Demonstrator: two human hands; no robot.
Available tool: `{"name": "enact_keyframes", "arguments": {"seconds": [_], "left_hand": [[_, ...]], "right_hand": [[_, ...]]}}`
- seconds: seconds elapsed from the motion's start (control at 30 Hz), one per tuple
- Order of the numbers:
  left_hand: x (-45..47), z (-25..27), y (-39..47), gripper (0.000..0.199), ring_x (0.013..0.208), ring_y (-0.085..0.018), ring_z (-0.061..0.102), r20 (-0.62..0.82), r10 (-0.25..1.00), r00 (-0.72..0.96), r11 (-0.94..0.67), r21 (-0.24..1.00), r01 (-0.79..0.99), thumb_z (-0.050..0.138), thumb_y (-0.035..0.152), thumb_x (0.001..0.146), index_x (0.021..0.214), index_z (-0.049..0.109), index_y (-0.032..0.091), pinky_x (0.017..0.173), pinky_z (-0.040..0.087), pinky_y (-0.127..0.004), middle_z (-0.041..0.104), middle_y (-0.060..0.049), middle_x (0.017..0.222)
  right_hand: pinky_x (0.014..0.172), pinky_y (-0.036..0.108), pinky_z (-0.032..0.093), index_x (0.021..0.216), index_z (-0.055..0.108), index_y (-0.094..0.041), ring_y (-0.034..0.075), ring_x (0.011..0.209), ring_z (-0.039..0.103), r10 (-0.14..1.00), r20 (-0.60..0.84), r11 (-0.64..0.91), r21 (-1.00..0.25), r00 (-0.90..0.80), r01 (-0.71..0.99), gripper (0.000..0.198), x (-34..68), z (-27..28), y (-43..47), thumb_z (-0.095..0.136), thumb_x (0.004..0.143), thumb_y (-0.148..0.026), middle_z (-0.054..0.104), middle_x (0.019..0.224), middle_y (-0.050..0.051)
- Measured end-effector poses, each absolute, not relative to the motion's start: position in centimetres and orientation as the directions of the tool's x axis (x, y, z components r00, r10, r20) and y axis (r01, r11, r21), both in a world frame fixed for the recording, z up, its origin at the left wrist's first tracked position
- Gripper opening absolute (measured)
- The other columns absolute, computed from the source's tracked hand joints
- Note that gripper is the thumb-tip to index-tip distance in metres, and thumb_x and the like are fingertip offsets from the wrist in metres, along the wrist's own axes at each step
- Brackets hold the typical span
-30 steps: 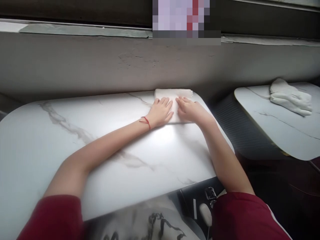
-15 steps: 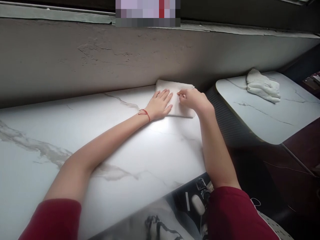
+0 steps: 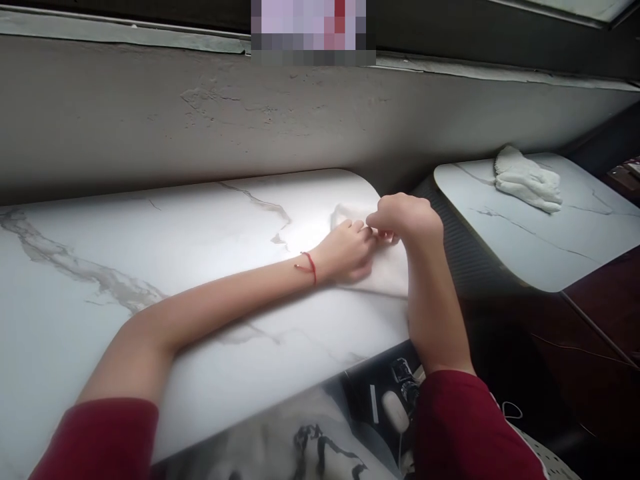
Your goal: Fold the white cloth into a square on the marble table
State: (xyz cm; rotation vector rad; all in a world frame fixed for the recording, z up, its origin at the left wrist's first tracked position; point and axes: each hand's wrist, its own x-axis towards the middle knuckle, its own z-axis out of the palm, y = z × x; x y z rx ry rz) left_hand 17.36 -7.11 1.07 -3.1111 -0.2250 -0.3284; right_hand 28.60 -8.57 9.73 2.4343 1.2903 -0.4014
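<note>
A white cloth (image 3: 385,277) lies near the right end of the white marble-patterned table (image 3: 280,287), partly covered by both hands. My left hand (image 3: 350,252), with a red cord bracelet (image 3: 311,267) at the wrist, rests on the cloth with its fingers curled into it. Right beside it, my right hand (image 3: 410,219) is bent down at the wrist, its fingers closed on the cloth near the left fingertips. The right fingertips are partly hidden behind the hand.
Behind the table runs a grey wall (image 3: 140,113) with peeling paint and a ledge. To the right stands a second marble-patterned table (image 3: 530,247) with a crumpled white cloth (image 3: 530,179) on it. Below the near edge are a white computer mouse (image 3: 396,410) and a cable.
Both hands and the cloth have come away from the wall, toward me and slightly right. My left hand's fingers, spread flat before, are now curled.
</note>
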Motion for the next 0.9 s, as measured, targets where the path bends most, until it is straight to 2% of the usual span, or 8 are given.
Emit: {"name": "enact_keyframes", "arguments": {"seconds": [0.17, 0.27, 0.37, 0.53, 0.63, 0.73, 0.8, 0.9], "left_hand": [[16.7, 2.1, -11.0, 0.042, 0.099, -0.03, 0.062, 0.192, 0.14, 0.971, -0.983, -0.09, 0.159, 0.039, 0.021, 0.096, 0.125, 0.063, 0.001, 0.082, 0.044, -0.04, 0.069, -0.02, 0.109], [16.8, 2.0, -12.7, 0.036, 0.086, -0.028, 0.064, 0.139, 0.272, 0.952, -0.954, -0.086, 0.286, 0.04, 0.012, 0.094, 0.113, 0.069, 0.001, 0.07, 0.045, -0.038, 0.071, -0.02, 0.096], [17.0, 1.1, -12.8, 0.035, 0.08, -0.029, 0.064, 0.117, 0.425, 0.897, -0.895, -0.095, 0.436, 0.04, 0.009, 0.092, 0.107, 0.072, 0.007, 0.067, 0.045, -0.041, 0.071, -0.019, 0.09], [16.7, 0.3, -8.2, 0.038, 0.1, -0.036, 0.064, 0.125, 0.628, 0.768, -0.769, -0.051, 0.637, 0.038, 0.018, 0.097, 0.112, 0.07, 0.005, 0.083, 0.042, -0.048, 0.07, -0.025, 0.114], [15.6, 0.6, -4.3, 0.039, 0.105, -0.034, 0.063, 0.125, 0.694, 0.709, -0.713, -0.01, 0.701, 0.037, 0.019, 0.098, 0.119, 0.067, 0.006, 0.088, 0.041, -0.046, 0.07, -0.023, 0.115], [14.3, 1.0, -1.4, 0.041, 0.112, -0.034, 0.061, 0.141, 0.751, 0.645, -0.653, 0.011, 0.758, 0.038, 0.027, 0.099, 0.125, 0.062, 0.005, 0.093, 0.04, -0.045, 0.068, -0.024, 0.123], [13.7, 1.2, -0.4, 0.045, 0.115, -0.035, 0.06, 0.145, 0.761, 0.632, -0.641, 0.015, 0.768, 0.038, 0.031, 0.1, 0.125, 0.061, 0.002, 0.095, 0.04, -0.045, 0.065, -0.027, 0.127], [13.5, 1.5, 0.0, 0.046, 0.113, -0.034, 0.061, 0.129, 0.741, 0.658, -0.663, -0.007, 0.748, 0.038, 0.031, 0.1, 0.125, 0.061, 0.0, 0.095, 0.04, -0.044, 0.065, -0.028, 0.127]], "right_hand": [[0.065, 0.03, 0.05, 0.051, 0.063, -0.018, 0.021, 0.065, 0.068, 0.628, -0.638, -0.507, 0.096, 0.444, 0.856, 0.03, 28.2, 10.2, -9.1, 0.056, 0.081, -0.018, 0.07, 0.062, 0.009], [0.063, 0.031, 0.05, 0.046, 0.062, -0.021, 0.022, 0.062, 0.066, 0.711, -0.6, -0.424, 0.047, 0.365, 0.904, 0.034, 28.2, 9.7, -9.1, 0.055, 0.078, -0.017, 0.069, 0.057, 0.008], [0.061, 0.031, 0.049, 0.047, 0.064, -0.021, 0.022, 0.06, 0.065, 0.844, -0.443, -0.353, -0.035, 0.302, 0.935, 0.029, 28.2, 8.9, -9.1, 0.054, 0.075, -0.018, 0.068, 0.055, 0.008], [0.067, 0.031, 0.048, 0.086, 0.079, -0.015, 0.024, 0.072, 0.067, 0.988, -0.072, -0.147, -0.135, 0.138, 0.98, 0.031, 28.5, 7.3, -8.4, 0.05, 0.077, -0.021, 0.074, 0.073, 0.009], [0.085, 0.033, 0.051, 0.12, 0.073, -0.013, 0.025, 0.094, 0.07, 1.0, -0.008, 0.021, -0.231, -0.023, 0.973, 0.047, 28.7, 5.6, -7.4, 0.046, 0.083, -0.021, 0.077, 0.105, 0.01], [0.104, 0.043, 0.046, 0.141, 0.058, -0.011, 0.03, 0.128, 0.059, 0.988, 0.037, 0.152, -0.201, -0.148, 0.968, 0.057, 28.4, 3.6, -6.3, 0.043, 0.087, -0.019, 0.061, 0.142, 0.015], [0.111, 0.049, 0.04, 0.146, 0.051, -0.009, 0.032, 0.141, 0.047, 0.983, 0.069, 0.176, -0.142, -0.167, 0.974, 0.059, 28.2, 2.5, -5.7, 0.04, 0.089, -0.018, 0.049, 0.153, 0.018], [0.112, 0.051, 0.038, 0.147, 0.049, -0.008, 0.032, 0.144, 0.043, 0.983, 0.092, 0.169, -0.096, -0.161, 0.981, 0.056, 28.0, 1.4, -5.2, 0.036, 0.093, -0.019, 0.047, 0.155, 0.019]]}}
